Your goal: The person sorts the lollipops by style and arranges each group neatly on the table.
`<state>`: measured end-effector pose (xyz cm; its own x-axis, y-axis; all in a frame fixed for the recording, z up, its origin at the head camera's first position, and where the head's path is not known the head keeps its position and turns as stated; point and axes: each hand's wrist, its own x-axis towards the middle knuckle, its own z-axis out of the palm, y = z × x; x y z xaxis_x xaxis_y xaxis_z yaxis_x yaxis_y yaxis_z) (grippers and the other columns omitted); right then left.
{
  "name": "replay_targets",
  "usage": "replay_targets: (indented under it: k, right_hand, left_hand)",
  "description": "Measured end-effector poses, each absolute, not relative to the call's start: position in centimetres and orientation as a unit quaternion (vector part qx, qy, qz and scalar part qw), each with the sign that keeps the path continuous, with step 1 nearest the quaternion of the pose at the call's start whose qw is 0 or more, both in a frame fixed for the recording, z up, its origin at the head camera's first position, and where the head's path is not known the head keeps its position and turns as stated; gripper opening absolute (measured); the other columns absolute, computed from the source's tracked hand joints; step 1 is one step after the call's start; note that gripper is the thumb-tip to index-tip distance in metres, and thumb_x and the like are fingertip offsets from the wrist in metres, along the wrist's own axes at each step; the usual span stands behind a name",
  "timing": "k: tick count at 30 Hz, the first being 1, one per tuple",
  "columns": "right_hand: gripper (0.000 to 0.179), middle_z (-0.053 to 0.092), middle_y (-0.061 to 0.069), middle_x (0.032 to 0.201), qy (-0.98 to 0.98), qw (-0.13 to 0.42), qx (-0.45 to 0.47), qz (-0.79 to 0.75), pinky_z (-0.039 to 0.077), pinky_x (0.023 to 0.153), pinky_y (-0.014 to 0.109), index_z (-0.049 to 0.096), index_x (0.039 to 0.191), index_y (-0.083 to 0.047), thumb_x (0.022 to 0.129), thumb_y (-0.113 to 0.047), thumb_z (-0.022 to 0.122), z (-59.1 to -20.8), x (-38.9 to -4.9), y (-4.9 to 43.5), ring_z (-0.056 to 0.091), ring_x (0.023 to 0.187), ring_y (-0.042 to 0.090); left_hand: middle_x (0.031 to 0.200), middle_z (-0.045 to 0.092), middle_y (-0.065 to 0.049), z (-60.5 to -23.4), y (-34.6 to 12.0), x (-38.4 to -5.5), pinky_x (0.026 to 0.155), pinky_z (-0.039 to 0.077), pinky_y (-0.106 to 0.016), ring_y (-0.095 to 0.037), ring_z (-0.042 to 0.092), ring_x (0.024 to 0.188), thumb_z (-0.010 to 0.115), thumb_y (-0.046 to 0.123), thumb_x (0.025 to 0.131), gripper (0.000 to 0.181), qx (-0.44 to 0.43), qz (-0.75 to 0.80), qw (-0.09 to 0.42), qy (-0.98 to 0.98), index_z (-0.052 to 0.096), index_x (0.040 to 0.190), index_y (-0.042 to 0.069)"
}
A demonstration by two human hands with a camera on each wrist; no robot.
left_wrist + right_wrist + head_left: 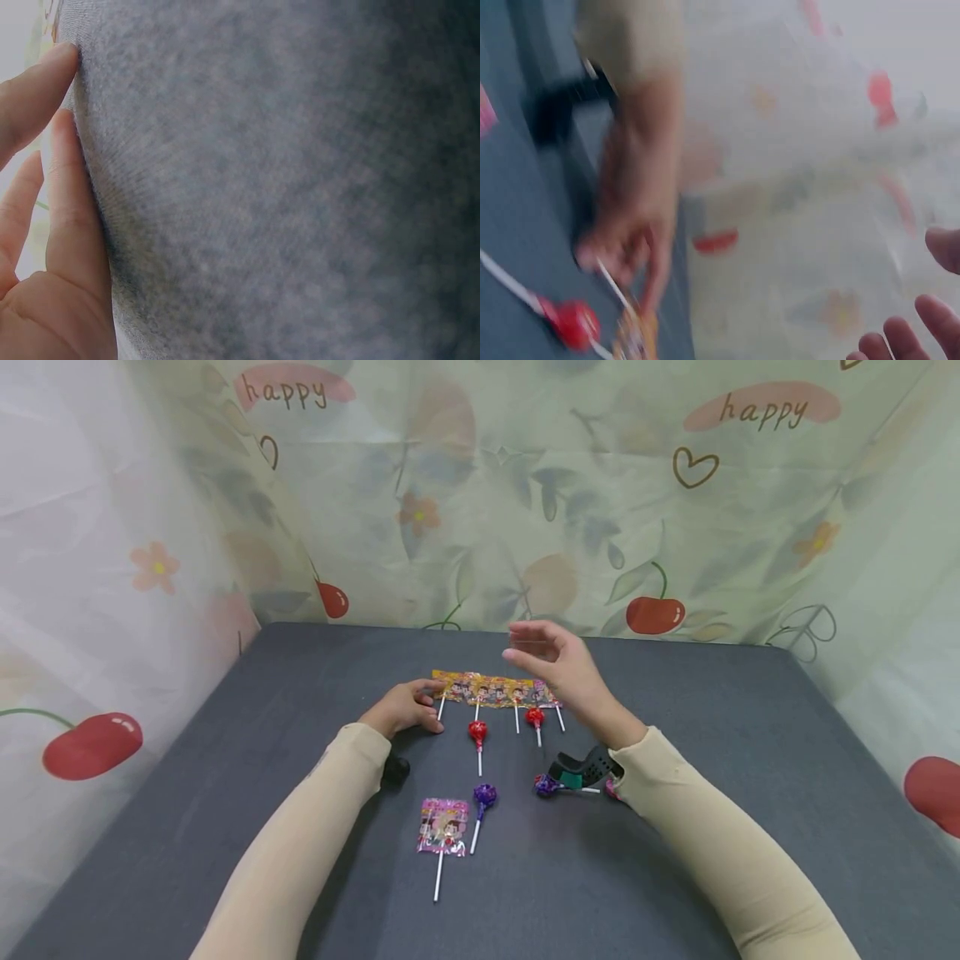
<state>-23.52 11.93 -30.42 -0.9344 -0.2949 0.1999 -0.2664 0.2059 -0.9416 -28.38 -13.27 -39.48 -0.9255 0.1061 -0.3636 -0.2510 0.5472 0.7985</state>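
Observation:
A row of flat-wrapped lollipops [491, 692], mostly yellow with a pink one at the right end, lies with white sticks toward me. My left hand [405, 706] rests at its left end, fingertips at the first yellow wrapper and thumb low beside the stick. In the left wrist view its fingers [71, 210] lie nearly straight along the dark cloth. Raised over the row's right end is my right hand [573, 681], fingers loosely curved apart from the thumb, nothing between them. Two red round lollipops [477, 732] lie just in front of the row.
Nearer me lie a pink flat-wrapped lollipop [442, 827] and a purple round lollipop [485, 795]. Another purple lollipop [546, 785] lies sideways below the right wrist, and a pink one [611, 789] is partly hidden by the sleeve. A patterned curtain [480, 527] stands behind the table.

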Motion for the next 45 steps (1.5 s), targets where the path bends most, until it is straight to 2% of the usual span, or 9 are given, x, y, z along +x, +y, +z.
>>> replay_targets:
  k: [4, 11, 18, 25, 29, 35, 40, 45]
  right_hand:
    - [0.043, 0.06, 0.003, 0.129, 0.769, 0.067, -0.214, -0.599, 0.047, 0.098, 0.038, 0.058, 0.129, -0.015, 0.088, -0.023, 0.072, -31.1, -21.2, 10.0, 0.055, 0.123, 0.022]
    - [0.045, 0.06, 0.011, 0.128, 0.755, 0.162, -0.261, -0.579, 0.045, 0.101, 0.036, 0.06, 0.126, -0.004, 0.084, -0.01, 0.075, -34.1, -18.8, 7.5, 0.056, 0.123, 0.027]
    - [0.05, 0.061, 0.015, 0.128, 0.787, 0.226, -0.297, -0.491, 0.047, 0.098, 0.032, 0.061, 0.124, -0.001, 0.08, -0.012, 0.079, -37.3, -17.4, 5.9, 0.059, 0.119, 0.028]
    - [0.047, 0.064, 0.007, 0.123, 0.832, 0.214, -0.303, -0.413, 0.047, 0.098, 0.032, 0.064, 0.121, -0.005, 0.079, -0.014, 0.081, -39.0, -16.6, 5.1, 0.061, 0.115, 0.019]
    - [0.046, 0.064, 0.007, 0.118, 0.854, 0.179, -0.331, -0.359, 0.047, 0.095, 0.031, 0.065, 0.119, -0.004, 0.076, -0.01, 0.081, -39.2, -16.5, 4.6, 0.06, 0.109, 0.019]
    - [0.051, 0.065, 0.006, 0.113, 0.877, 0.134, -0.362, -0.287, 0.046, 0.092, 0.027, 0.067, 0.117, -0.005, 0.071, -0.014, 0.086, -39.4, -16.2, 4.0, 0.058, 0.102, 0.015]
    - [0.047, 0.064, 0.001, 0.107, 0.881, 0.131, -0.368, -0.268, 0.047, 0.084, 0.021, 0.069, 0.114, -0.008, 0.072, -0.016, 0.086, -39.2, -16.2, 3.9, 0.056, 0.094, 0.009]
    - [0.038, 0.061, -0.001, 0.099, 0.869, 0.143, -0.379, -0.284, 0.045, 0.075, 0.018, 0.071, 0.107, -0.011, 0.072, -0.012, 0.085, -39.1, -16.2, 3.9, 0.054, 0.084, 0.007]
  left_hand:
    - [0.124, 0.051, -0.014, -39.5, -13.3, -28.4, 0.08, 0.045, -0.027, -0.017, 0.057, 0.097, 0.079, -0.003, 0.076, 0.075, -0.038, 0.474, 0.187, 0.86, 0.05, 0.142, 0.02]
    - [0.118, 0.053, -0.016, -39.7, -13.3, -28.4, 0.076, 0.047, -0.025, -0.016, 0.057, 0.092, 0.077, -0.008, 0.074, 0.075, -0.014, 0.478, 0.174, 0.861, 0.05, 0.141, 0.014]
    - [0.122, 0.052, -0.013, -39.7, -13.1, -28.4, 0.078, 0.046, -0.026, -0.017, 0.057, 0.095, 0.079, -0.004, 0.075, 0.074, -0.043, 0.473, 0.177, 0.862, 0.052, 0.14, 0.021]
    - [0.119, 0.053, -0.012, -39.6, -13.0, -28.4, 0.078, 0.045, -0.026, -0.016, 0.057, 0.093, 0.079, -0.003, 0.076, 0.074, -0.045, 0.468, 0.176, 0.865, 0.052, 0.14, 0.022]
    - [0.117, 0.053, -0.012, -39.7, -13.0, -28.5, 0.076, 0.046, -0.025, -0.016, 0.057, 0.092, 0.079, -0.004, 0.075, 0.075, -0.039, 0.467, 0.174, 0.866, 0.052, 0.14, 0.021]
    - [0.116, 0.053, -0.012, -39.6, -13.1, -28.6, 0.075, 0.046, -0.025, -0.016, 0.058, 0.093, 0.08, -0.005, 0.074, 0.077, -0.035, 0.467, 0.173, 0.866, 0.051, 0.14, 0.021]
    - [0.118, 0.053, -0.012, -39.7, -13.1, -28.6, 0.077, 0.046, -0.026, -0.017, 0.058, 0.094, 0.08, -0.005, 0.074, 0.077, -0.039, 0.466, 0.173, 0.867, 0.051, 0.14, 0.021]
    - [0.117, 0.053, -0.012, -39.7, -13.1, -28.4, 0.076, 0.046, -0.026, -0.017, 0.058, 0.095, 0.079, -0.005, 0.074, 0.077, -0.04, 0.465, 0.175, 0.867, 0.051, 0.141, 0.022]
